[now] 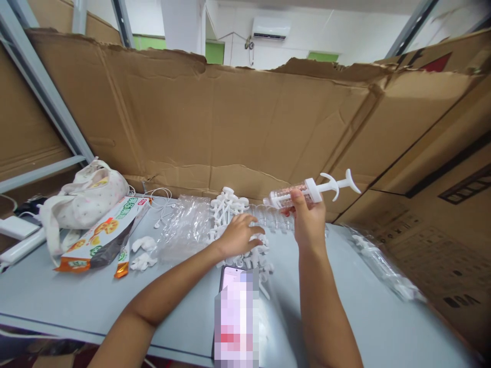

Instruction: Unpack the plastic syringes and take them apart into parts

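Note:
My right hand (309, 217) is wrapped round a clear plastic syringe-like dispenser (282, 197) with a white collar, a finger grip and a white plunger. Its narrow tip points left and the plunger sticks out to the right, tilted slightly up. My left hand (240, 235) is over a heap of small white plastic parts (264, 273), fingers spread; I see nothing in it. White plungers (226, 204) are piled just behind that hand. Clear ridged tubes (272, 220) lie in a row by the cardboard, partly hidden by my right hand.
A phone (238, 317) lies in front, its screen blurred. To the left are a clear plastic bag (186, 225), crumpled tissues (144, 253), a snack box (107, 232), white earphones (163, 204) and a cloth bag (84, 199). A bagged bundle (387, 266) lies right. Cardboard (238, 117) walls the back.

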The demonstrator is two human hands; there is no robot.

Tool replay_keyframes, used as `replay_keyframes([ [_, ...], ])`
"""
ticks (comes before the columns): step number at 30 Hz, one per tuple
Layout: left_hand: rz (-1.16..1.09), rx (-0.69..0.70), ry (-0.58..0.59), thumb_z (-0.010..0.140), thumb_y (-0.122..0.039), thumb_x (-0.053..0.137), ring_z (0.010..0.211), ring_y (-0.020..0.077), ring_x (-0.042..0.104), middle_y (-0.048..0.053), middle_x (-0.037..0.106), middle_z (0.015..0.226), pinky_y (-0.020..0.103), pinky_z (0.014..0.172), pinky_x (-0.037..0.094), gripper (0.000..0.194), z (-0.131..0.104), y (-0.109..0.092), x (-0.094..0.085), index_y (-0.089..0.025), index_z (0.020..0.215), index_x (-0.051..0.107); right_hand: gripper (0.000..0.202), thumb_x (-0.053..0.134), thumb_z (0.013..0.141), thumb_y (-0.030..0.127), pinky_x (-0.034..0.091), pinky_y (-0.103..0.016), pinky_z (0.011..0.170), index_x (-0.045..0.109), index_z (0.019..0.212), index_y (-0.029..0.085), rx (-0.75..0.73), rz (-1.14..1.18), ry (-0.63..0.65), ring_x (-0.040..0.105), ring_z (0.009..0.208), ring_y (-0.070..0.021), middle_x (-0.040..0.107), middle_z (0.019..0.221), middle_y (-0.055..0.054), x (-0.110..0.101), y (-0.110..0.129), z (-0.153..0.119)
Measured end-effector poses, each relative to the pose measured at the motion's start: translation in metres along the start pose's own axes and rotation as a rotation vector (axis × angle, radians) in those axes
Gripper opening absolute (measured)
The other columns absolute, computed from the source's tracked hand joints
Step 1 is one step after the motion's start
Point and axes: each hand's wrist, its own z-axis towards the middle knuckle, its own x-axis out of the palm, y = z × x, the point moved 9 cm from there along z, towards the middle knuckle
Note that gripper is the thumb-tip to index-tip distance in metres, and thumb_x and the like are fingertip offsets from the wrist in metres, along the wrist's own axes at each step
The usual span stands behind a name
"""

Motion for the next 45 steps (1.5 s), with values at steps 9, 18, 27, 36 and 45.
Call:
replay_keyframes([
  [9, 0.136, -0.061, 0.029, 0.079, -0.028, 0.061, 0.122, 0.0312, 0.041, 0.012, 0.054, 0.123, 0.054, 0.107, 0.019, 0.027, -0.003, 0.008, 0.034, -0.021, 0.105, 0.063, 0.032, 0.070, 0.068, 0.043, 0.037, -0.023, 0.039, 0.052, 0.083, 0.022, 0.002, -0.030, 0.053, 0.047, 0.044, -0.0092, 0.055, 0.067, 0.005, 0.009, -0.002, -0.001],
  [18, -0.536, -0.260, -0.488, 0.091, -0.035, 0.043, 0.110, 0.0200, 0.053, 0.009, 0.059, 0.117, 0.037, 0.098, 0.038, 0.034, -0.004, 0.027, -0.074, -0.020, 0.121, 0.050, 0.038, 0.075, 0.061, 0.049, 0.041, -0.024, 0.050, 0.061, 0.080, 0.019, 0.159, 0.002, 0.237, 0.054, 0.058, -0.0130, 0.061, 0.070, 0.001, 0.017, -0.025, 0.000],
  [27, -1.321, -0.081, 0.015, 0.070, -0.057, 0.063, 0.101, 0.0310, 0.060, 0.015, 0.063, 0.110, 0.037, 0.074, 0.050, 0.062, -0.005, -0.007, -0.078, -0.018, 0.118, 0.055, 0.056, 0.051, 0.071, 0.069, 0.045, -0.025, 0.046, 0.060, 0.091, 0.018, 0.416, 0.246, 0.945, 0.059, 0.052, -0.0150, 0.062, 0.061, -0.001, 0.103, -0.032, -0.082],
  [36, -1.283, -0.124, -0.207, 0.076, -0.039, 0.065, 0.117, 0.0291, 0.050, 0.009, 0.067, 0.102, 0.042, 0.096, 0.038, 0.033, -0.005, 0.007, -0.087, -0.018, 0.100, 0.061, 0.044, 0.046, 0.081, 0.061, 0.032, -0.022, 0.031, 0.055, 0.078, 0.017, 0.345, 0.220, 0.858, 0.046, 0.031, -0.0109, 0.054, 0.047, 0.002, 0.119, -0.038, -0.084],
  [45, -1.239, -0.255, -0.322, 0.081, -0.047, 0.058, 0.095, 0.0209, 0.061, 0.011, 0.068, 0.102, 0.033, 0.086, 0.043, 0.040, -0.010, 0.034, -0.107, -0.015, 0.104, 0.063, 0.037, 0.052, 0.081, 0.056, 0.037, -0.023, 0.038, 0.051, 0.089, 0.020, 0.373, 0.018, 0.923, 0.048, 0.042, -0.0101, 0.050, 0.057, 0.005, 0.101, -0.038, -0.069],
])
